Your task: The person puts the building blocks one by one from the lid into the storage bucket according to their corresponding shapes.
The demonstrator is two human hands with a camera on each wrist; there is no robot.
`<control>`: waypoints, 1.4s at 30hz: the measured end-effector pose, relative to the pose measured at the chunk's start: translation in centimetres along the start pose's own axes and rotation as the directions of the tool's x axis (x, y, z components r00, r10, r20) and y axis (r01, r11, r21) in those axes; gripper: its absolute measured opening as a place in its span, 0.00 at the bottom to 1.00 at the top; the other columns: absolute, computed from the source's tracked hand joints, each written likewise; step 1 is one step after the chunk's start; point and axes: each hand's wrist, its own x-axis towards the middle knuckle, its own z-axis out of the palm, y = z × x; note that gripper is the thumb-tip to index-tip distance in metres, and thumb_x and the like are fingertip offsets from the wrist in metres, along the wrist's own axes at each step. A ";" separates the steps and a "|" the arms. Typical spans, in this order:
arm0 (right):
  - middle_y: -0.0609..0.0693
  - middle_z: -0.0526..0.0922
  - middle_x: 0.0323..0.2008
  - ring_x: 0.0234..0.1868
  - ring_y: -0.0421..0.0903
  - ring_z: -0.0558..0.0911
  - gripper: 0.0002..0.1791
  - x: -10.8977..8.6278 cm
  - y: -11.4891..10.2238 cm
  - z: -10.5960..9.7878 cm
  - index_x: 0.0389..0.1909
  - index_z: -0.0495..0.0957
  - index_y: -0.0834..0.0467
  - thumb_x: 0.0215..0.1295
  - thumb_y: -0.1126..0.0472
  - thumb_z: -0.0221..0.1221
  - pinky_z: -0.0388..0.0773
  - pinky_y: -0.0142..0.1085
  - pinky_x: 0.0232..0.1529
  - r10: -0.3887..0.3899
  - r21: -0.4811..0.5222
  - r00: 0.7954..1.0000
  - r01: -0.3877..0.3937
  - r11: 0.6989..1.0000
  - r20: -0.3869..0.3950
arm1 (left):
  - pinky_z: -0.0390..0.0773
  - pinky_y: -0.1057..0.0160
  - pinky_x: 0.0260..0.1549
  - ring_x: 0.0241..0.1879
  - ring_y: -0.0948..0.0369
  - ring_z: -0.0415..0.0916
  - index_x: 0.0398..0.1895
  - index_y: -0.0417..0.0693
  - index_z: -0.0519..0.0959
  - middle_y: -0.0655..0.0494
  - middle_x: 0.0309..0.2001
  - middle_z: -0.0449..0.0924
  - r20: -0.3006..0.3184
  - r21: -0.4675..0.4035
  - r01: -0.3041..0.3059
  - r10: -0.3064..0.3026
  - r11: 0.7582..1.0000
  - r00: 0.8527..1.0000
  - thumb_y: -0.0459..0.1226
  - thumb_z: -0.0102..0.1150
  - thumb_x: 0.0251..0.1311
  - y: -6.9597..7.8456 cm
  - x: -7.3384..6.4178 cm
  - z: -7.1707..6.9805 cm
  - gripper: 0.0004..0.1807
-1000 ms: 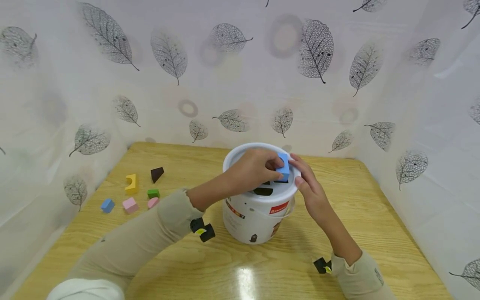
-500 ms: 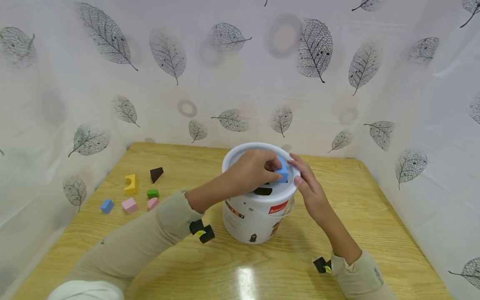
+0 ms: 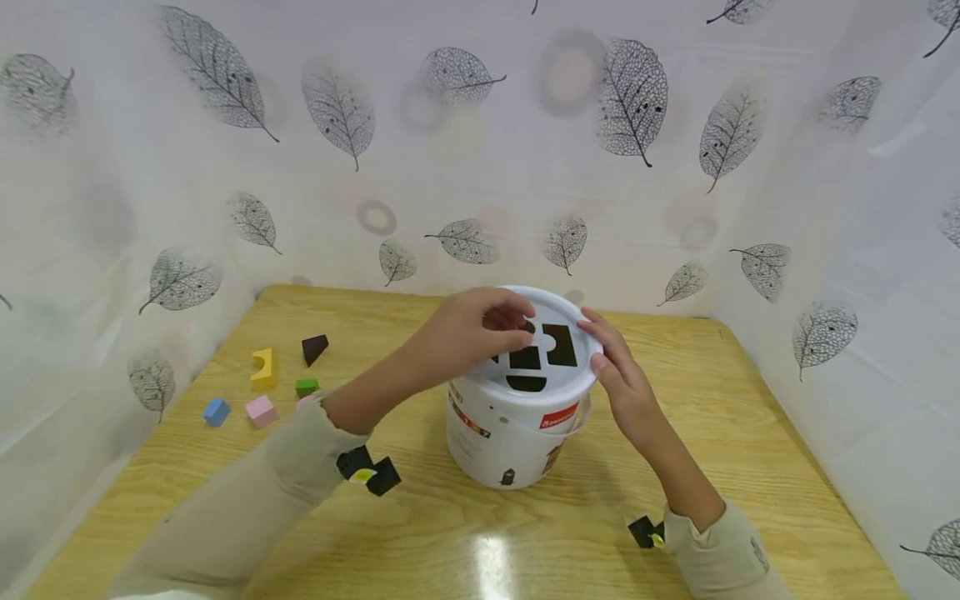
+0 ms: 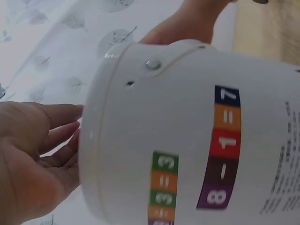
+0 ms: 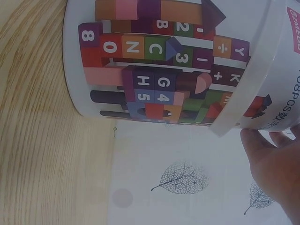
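A white bucket (image 3: 487,454) stands upright with a white lid (image 3: 564,382) on it. Dark shaped openings show in the lid, among them an arch-shaped hole (image 3: 567,354) near the right side. My left hand (image 3: 461,337) is over the lid's left part, fingers loosely bent and holding nothing. In the left wrist view its fingertips overlap the lid's edge. On the right, my right hand (image 3: 626,379) rests against the lid's rim, fingers and thumb fairly straight along it. The right wrist view shows the right thumb (image 5: 255,143) at the lid's edge.
Several loose blocks lie at the table's left: a yellow arch (image 3: 263,369), a dark wedge (image 3: 315,348), a green block (image 3: 306,387), a blue block (image 3: 216,412) and a pink block (image 3: 261,411). A leaf-printed curtain (image 3: 480,150) surrounds the table (image 3: 675,467).
The blue arch block pinched in my left hand sank into the lid's arch-shaped hole and is out of sight. The left hand let go and moved left. The right hand stayed at the rim.
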 end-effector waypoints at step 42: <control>0.47 0.54 0.79 0.81 0.44 0.47 0.25 0.0 0.2 -0.1 0.75 0.63 0.56 0.81 0.59 0.41 0.54 0.23 0.72 -0.026 -0.002 1.000 0.026 1.000 0.015 | 0.75 0.57 0.53 0.61 0.45 0.73 0.68 0.41 0.71 0.39 0.64 0.74 -0.320 0.089 0.363 -0.318 0.928 0.892 0.48 0.55 0.74 -19.2 -10.6 -13.2 0.27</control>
